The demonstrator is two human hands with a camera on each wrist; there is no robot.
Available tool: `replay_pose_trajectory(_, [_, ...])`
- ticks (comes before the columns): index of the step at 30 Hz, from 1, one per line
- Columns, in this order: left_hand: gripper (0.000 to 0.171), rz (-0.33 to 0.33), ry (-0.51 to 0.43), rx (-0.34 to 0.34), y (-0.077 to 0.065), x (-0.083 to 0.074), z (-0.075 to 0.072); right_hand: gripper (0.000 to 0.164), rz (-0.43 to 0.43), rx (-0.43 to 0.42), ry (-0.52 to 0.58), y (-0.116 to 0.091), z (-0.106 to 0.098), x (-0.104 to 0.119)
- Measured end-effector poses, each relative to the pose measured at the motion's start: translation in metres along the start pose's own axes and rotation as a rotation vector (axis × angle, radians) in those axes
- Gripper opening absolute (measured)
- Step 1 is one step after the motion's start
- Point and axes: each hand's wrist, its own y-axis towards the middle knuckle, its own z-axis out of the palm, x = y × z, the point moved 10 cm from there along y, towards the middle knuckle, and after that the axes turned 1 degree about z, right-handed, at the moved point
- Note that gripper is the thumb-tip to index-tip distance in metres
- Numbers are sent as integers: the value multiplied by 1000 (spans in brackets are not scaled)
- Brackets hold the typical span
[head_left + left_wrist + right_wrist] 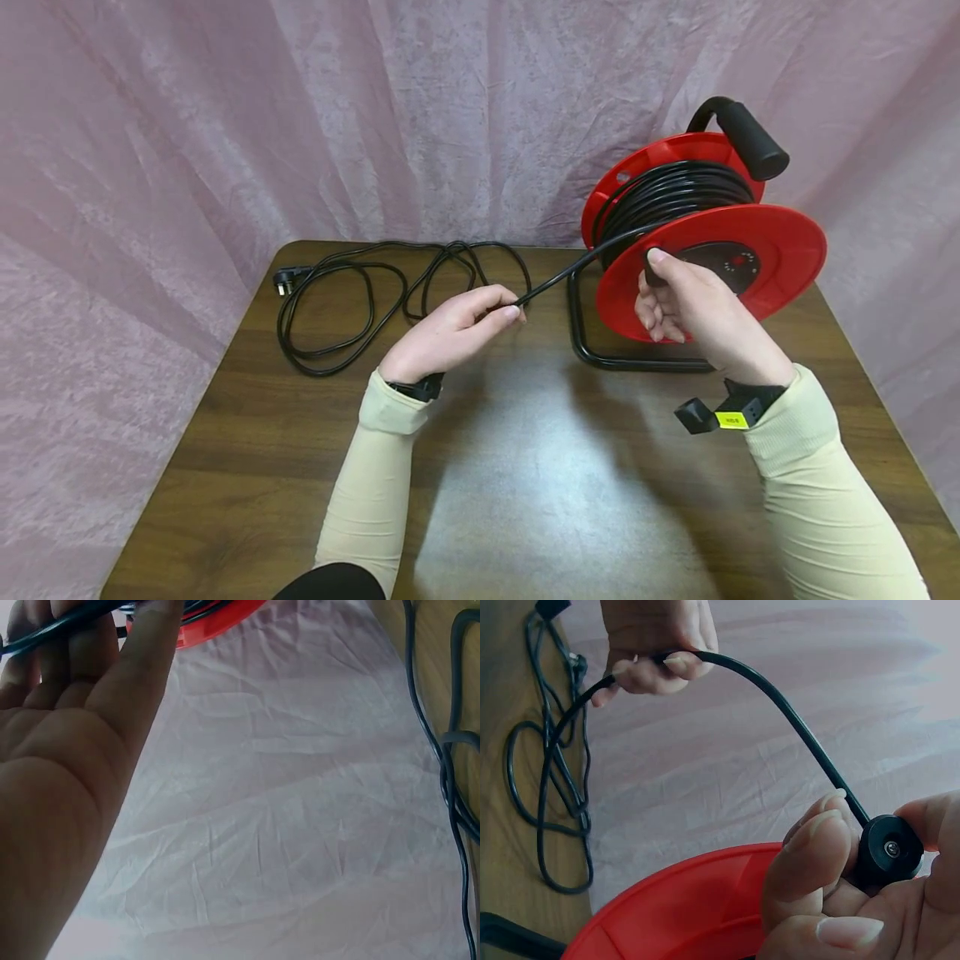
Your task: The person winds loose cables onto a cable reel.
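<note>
A red cable reel point(787, 242) stands at the table's right rear, with black cable point(675, 193) wound in many turns on its drum. My left hand point(457, 327) pinches the cable between thumb and fingers, left of the reel. From there the cable runs up taut to the drum in the head view. In the right wrist view the left hand point(660, 645) shows the cable passing through its fingers. My right hand point(693, 304) holds the small black crank knob point(889, 850) on the reel's near flange, thumb on one side and curled fingers on the other.
Loose loops of cable point(360, 343) lie on the table point(247, 467) at the left rear, ending in a black plug point(288, 279). The reel has a black tube stand point(637, 364) and a black carrying handle point(753, 142). A pink curtain point(450, 117) hangs behind.
</note>
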Motion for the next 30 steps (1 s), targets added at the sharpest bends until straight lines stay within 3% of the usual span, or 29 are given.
replay_pose_trajectory(5, [25, -9, 36, -52, 1, 1, -5, 60, 3, -12, -3, -1, -5, 3])
replay_pose_trajectory(12, [26, 27, 37, -215, 5, 0, -14, 60, 21, -23, -31, -1, -8, 4])
replay_pose_trajectory(15, [28, 1, -4, -267, 7, 5, -14, 60, 23, -28, -62, -2, -9, 4])
replay_pose_trajectory(18, [31, -65, -16, -302, 6, 14, -12, 61, 18, -24, -89, -3, -10, 6])
replay_pose_trajectory(23, [33, -157, -16, -282, 8, 24, -5, 61, 25, -31, -124, -8, -17, 8])
replay_pose_trajectory(30, [35, -194, 72, -154, 16, 21, 10, 62, 12, -86, -146, -11, -35, 16])
